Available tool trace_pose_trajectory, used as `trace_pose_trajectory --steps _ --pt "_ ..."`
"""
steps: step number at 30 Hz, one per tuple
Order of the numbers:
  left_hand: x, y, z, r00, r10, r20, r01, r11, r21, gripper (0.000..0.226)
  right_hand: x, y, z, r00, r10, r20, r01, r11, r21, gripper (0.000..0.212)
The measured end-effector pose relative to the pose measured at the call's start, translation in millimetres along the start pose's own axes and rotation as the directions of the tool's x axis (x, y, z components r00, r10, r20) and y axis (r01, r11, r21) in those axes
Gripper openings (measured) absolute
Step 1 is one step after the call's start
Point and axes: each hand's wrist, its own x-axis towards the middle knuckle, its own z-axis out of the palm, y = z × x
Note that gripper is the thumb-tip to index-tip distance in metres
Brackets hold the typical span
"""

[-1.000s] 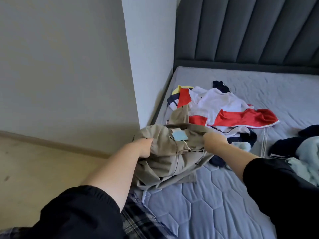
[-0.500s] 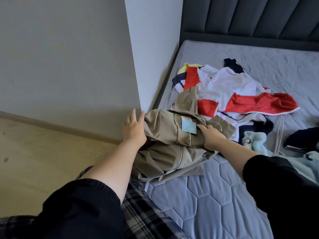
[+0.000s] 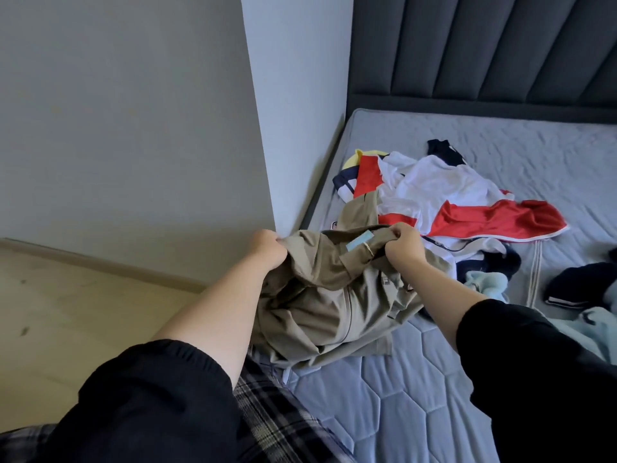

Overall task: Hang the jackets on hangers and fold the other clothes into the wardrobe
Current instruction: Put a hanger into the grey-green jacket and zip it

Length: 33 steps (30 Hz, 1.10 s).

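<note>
A khaki jacket [image 3: 330, 295] with a light blue tag lies bunched at the near left corner of the blue quilted mattress [image 3: 400, 402]. My left hand [image 3: 267, 250] grips its left upper edge, fingers curled into the fabric. My right hand [image 3: 402, 250] pinches the upper edge beside the tag. Behind the jacket lies a heap of red, white and navy clothes [image 3: 440, 195], with a yellow piece at its far left.
A white wall corner [image 3: 290, 111] stands just left of the bed, and a dark padded headboard [image 3: 484, 48] rises at the back. Dark and pale blue garments [image 3: 581, 289] lie at the right. Wooden floor [image 3: 66, 312] extends left. Plaid fabric [image 3: 283, 419] covers my lap.
Both hands went from resting flat on the khaki jacket to gripping its upper edge, and that edge is now lifted slightly off the mattress. The camera view tilted up a little.
</note>
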Motion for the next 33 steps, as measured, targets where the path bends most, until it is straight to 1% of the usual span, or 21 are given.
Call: trace_pose_trajectory --steps 3,4,5,6,7,8,9,11,12,13,14,16,18,20,24,25,28,30,32,33 --pt "-6.6 32.8 -29.2 0.994 0.075 -0.074 -0.074 0.997 0.018 0.017 -5.3 -45.1 -17.9 0.992 -0.107 -0.073 0.111 0.993 0.044 0.031" --pt "-8.9 44.4 -40.4 0.990 0.075 -0.118 -0.073 0.997 0.016 0.016 -7.6 -61.8 -26.1 0.987 -0.130 -0.096 0.136 0.989 0.058 0.033" --pt "-11.5 56.8 -52.4 0.984 0.067 -0.168 -0.069 0.998 -0.007 0.020 -10.0 -78.6 -35.5 0.982 -0.146 -0.121 0.156 0.985 0.077 0.035" --pt "-16.8 70.1 -65.6 0.975 0.046 -0.216 -0.058 0.997 -0.049 0.025 -12.5 -95.6 -46.0 0.976 -0.158 -0.151 0.174 0.980 0.099 0.037" --pt "-22.1 82.9 -79.0 0.965 0.008 -0.261 -0.042 0.991 -0.127 0.028 -14.8 -112.1 -57.2 0.969 -0.163 -0.185 0.188 0.975 0.123 0.039" --pt "-29.1 96.4 -92.8 0.956 -0.041 -0.291 -0.031 0.970 -0.239 0.030 -18.6 -128.6 -69.9 0.959 -0.172 -0.225 0.207 0.967 0.146 0.039" --pt "-35.7 109.8 -107.0 0.951 -0.087 -0.295 -0.032 0.926 -0.377 0.030 -22.6 -144.2 -83.0 0.948 -0.179 -0.264 0.229 0.958 0.173 0.039" --pt "-50.5 135.7 -137.1 0.951 -0.117 -0.286 -0.099 0.762 -0.639 0.024 -34.3 -173.6 -111.9 0.915 -0.188 -0.356 0.278 0.935 0.222 0.039" --pt "-58.7 147.2 -150.9 0.950 -0.113 -0.290 -0.137 0.685 -0.715 0.021 -40.9 -187.4 -126.7 0.896 -0.186 -0.404 0.302 0.921 0.246 0.039" --pt "-68.0 159.7 -164.5 0.945 -0.103 -0.312 -0.180 0.632 -0.754 0.020 -48.0 -200.5 -141.7 0.874 -0.185 -0.449 0.330 0.904 0.270 0.040" --pt "-76.9 171.5 -177.0 0.933 -0.087 -0.350 -0.230 0.604 -0.763 0.022 -55.1 -212.8 -156.1 0.852 -0.190 -0.488 0.363 0.886 0.289 0.040" --pt "-98.0 194.6 -198.9 0.894 -0.057 -0.444 -0.333 0.580 -0.744 0.024 -70.4 -234.5 -183.3 0.811 -0.224 -0.541 0.437 0.846 0.305 0.040" --pt "-119.8 217.9 -218.7 0.857 -0.032 -0.514 -0.413 0.555 -0.722 0.022 -86.1 -253.5 -209.2 0.768 -0.256 -0.587 0.503 0.808 0.306 0.038" --pt "-141.6 237.2 -237.6 0.830 -0.024 -0.557 -0.464 0.523 -0.715 0.020 -99.5 -270.2 -234.1 0.720 -0.271 -0.639 0.561 0.769 0.307 0.036" --pt "-179.1 268.0 -270.4 0.755 0.015 -0.656 -0.572 0.506 -0.646 0.018 -124.2 -297.5 -278.8 0.615 -0.296 -0.731 0.658 0.703 0.269 0.032" --pt "-189.9 275.1 -277.5 0.744 0.022 -0.667 -0.588 0.495 -0.640 0.018 -128.7 -302.8 -288.0 0.586 -0.305 -0.751 0.681 0.688 0.251 0.032" --pt "-212.4 292.7 -297.8 0.728 0.029 -0.685 -0.631 0.421 -0.652 0.018 -138.9 -315.8 -311.4 0.505 -0.329 -0.798 0.734 0.650 0.197 0.035" --pt "-220.2 299.8 -307.3 0.686 0.021 -0.727 -0.669 0.410 -0.620 0.019 -142.4 -321.1 -325.1 0.455 -0.329 -0.828 0.765 0.621 0.174 0.035" --pt "-222.7 300.2 -309.5 0.623 0.002 -0.783 -0.710 0.422 -0.564 0.017 -143.5 -323.1 -335.5 0.429 -0.322 -0.844 0.779 0.604 0.166 0.036" --pt "-221.4 297.9 -307.6 0.592 0.001 -0.806 -0.722 0.445 -0.530 0.016 -141.4 -322.6 -338.4 0.424 -0.319 -0.848 0.779 0.605 0.162 0.036"
